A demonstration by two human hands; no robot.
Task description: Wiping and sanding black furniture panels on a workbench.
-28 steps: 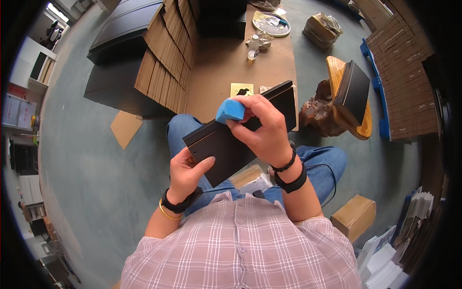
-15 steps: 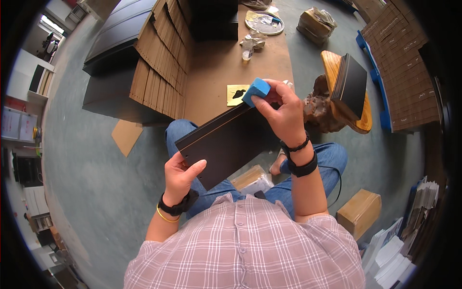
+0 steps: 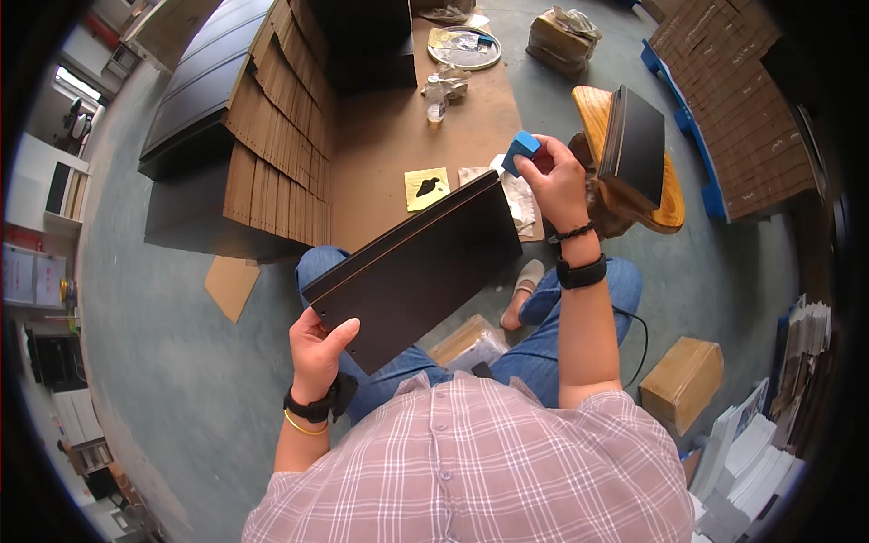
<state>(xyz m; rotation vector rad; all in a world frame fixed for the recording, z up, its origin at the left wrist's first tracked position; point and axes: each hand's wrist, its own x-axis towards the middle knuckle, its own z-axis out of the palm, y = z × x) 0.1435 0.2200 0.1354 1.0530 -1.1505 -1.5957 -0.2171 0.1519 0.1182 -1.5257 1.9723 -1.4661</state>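
My left hand (image 3: pixel 317 351) grips the near-left end of a black board (image 3: pixel 421 281), its thumb lying on the face and the fingers underneath. The board tilts across my lap, with a thin brown line along its far edge. Between the thumb and fingers of my right hand (image 3: pixel 559 185) is a blue sponge block (image 3: pixel 520 154), held apart from the board just past its far-right corner. A yellow square sheet with a black smear (image 3: pixel 426 188) lies beyond the board on the brown work surface. A crumpled white cloth (image 3: pixel 518 201) lies below my right hand.
Stacked boards with brown edges (image 3: pixel 276 163) rise at the left. A small bottle (image 3: pixel 436 98) and round tray (image 3: pixel 489 56) sit farther back. On the right, black boards (image 3: pixel 638 149) rest on a wooden stool (image 3: pixel 672 204); a cardboard box (image 3: pixel 681 385) is on the floor.
My right hand has moved the blue sponge right, off the board's far edge. My left hand still holds the board. The whole view has shifted slightly.
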